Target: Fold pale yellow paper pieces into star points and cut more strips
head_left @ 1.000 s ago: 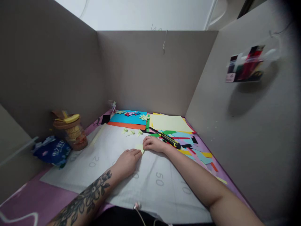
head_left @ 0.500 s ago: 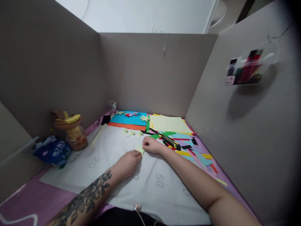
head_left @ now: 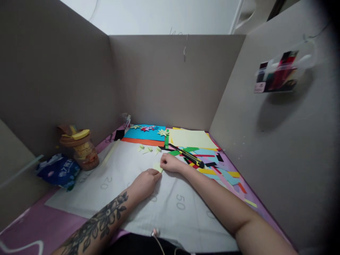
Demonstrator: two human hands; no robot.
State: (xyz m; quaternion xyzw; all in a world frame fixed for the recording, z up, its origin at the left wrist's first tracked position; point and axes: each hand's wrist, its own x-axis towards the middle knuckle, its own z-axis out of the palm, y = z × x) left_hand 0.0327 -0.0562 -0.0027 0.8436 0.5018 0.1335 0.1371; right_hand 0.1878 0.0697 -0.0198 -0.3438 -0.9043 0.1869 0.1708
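Observation:
Both hands meet at a small pale yellow piece of paper [head_left: 157,166] over the white numbered sheet [head_left: 106,198]. My left hand [head_left: 147,182] has its fingers closed on the paper's near edge. My right hand [head_left: 170,163] pinches its right side, fingertips pressed together. Just beyond them lie several small folded pale yellow paper pieces [head_left: 148,150]. A pale yellow paper star [head_left: 163,132] rests farther back, and more folded stars [head_left: 145,129] lie on blue paper [head_left: 132,133].
A yellow-and-black box cutter [head_left: 192,158] lies on coloured paper strips [head_left: 212,172] to the right. Behind is a stack of pale yellow sheets [head_left: 193,139]. On the left stand a lidded cup [head_left: 86,156] and a blue packet [head_left: 60,172]. Grey partitions [head_left: 172,81] surround the table.
The view has shifted slightly. My left fingertips have edged a little to the right along the paper; my right hand stays in nearly the same place.

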